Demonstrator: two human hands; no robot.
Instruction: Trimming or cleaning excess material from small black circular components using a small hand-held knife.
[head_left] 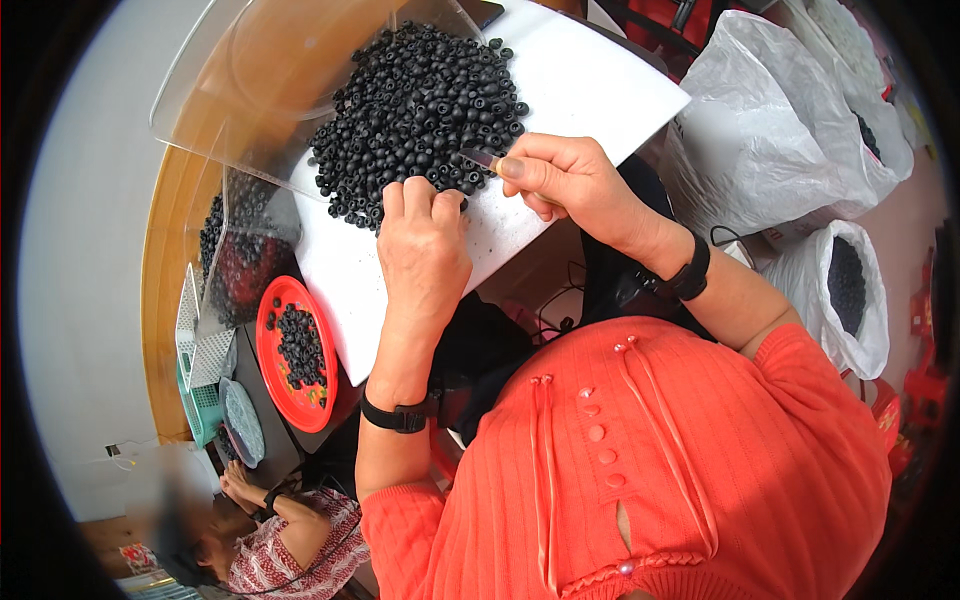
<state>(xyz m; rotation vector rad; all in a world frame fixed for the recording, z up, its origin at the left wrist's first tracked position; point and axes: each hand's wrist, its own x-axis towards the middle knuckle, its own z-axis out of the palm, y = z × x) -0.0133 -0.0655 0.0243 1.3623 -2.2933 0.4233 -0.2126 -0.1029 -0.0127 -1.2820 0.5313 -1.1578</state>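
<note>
A heap of small round black pieces with holes (420, 105), bead-like, lies on a white board (580, 75). At the near edge of the heap is my left hand (425, 245), its fingers curled down and closed; what they pinch, if anything, is hidden behind them. To its right, my right hand (570, 185) grips a small knife (480, 157) with a short metal blade and a pale handle. The blade points left over the heap's right edge, a little above my left fingertips. A few loose black pieces lie close to both hands.
A clear plastic sheet or bin (190, 95) stands behind the heap. Left of the board sits a red oval tray (268, 365) with black pieces. White plastic bags (745, 130) stand on the right, one open with dark contents. A co-worker (300, 540) works at lower left.
</note>
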